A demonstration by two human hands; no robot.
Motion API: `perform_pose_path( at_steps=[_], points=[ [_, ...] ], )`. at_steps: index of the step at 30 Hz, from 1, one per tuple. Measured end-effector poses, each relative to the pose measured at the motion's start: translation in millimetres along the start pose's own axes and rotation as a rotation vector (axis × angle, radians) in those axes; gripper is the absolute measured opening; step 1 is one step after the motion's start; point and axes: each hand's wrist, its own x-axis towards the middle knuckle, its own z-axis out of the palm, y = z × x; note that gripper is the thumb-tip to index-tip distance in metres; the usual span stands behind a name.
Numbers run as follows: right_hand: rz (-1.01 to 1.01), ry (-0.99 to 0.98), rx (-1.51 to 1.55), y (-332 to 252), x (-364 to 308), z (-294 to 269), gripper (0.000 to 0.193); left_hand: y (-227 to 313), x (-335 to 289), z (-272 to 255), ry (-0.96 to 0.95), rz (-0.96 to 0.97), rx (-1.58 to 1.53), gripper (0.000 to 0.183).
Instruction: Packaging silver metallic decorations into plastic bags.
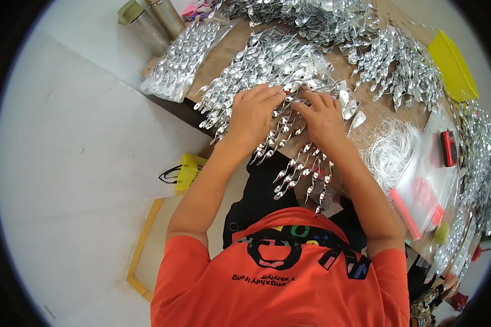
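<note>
A heap of shiny silver twisted metal strips (281, 54) lies on the brown table top in front of me. Both hands rest at its near edge, close together. My left hand (253, 114) has its fingers bent and pressed together over the strips, its fingertips near a small red spot. Thumb and fingers of my right hand (324, 114) close in a pinch on the strips beside it; the fingertips are partly hidden. Below and between the hands, several twisted strips (305, 169) hang over the table's near edge toward my lap.
More silver strips (316, 19) cover the far side and right. At left lie a packed bag of strips (183, 60) and two bottles (144, 27). On the right are white string (393, 150), clear plastic bags (428, 174), a red-black device (449, 148) and a yellow tray (453, 65).
</note>
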Motion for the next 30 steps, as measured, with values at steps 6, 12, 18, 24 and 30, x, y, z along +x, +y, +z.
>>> perform_pose_path(
  at_steps=[6, 12, 18, 24, 30],
  points=[
    [-0.057, 0.007, 0.02, 3, -2, -1, 0.037, 0, -1, 0, 0.001, 0.001, -0.001, 0.038],
    [-0.069, -0.005, 0.003, 5, -6, -5, 0.035, -8, 2, 2, 0.016, 0.028, -0.017, 0.032],
    [-0.063, -0.035, 0.049, 7, -10, -13, 0.032, -8, 4, 1, 0.062, 0.061, -0.034, 0.028],
    [-0.063, -0.049, 0.035, 5, -8, -13, 0.037, -10, 4, 2, 0.061, 0.058, -0.063, 0.026],
    [-0.053, 0.003, 0.053, -2, 5, -1, 0.044, -9, 3, 3, 0.059, 0.055, -0.052, 0.028]
  ],
)
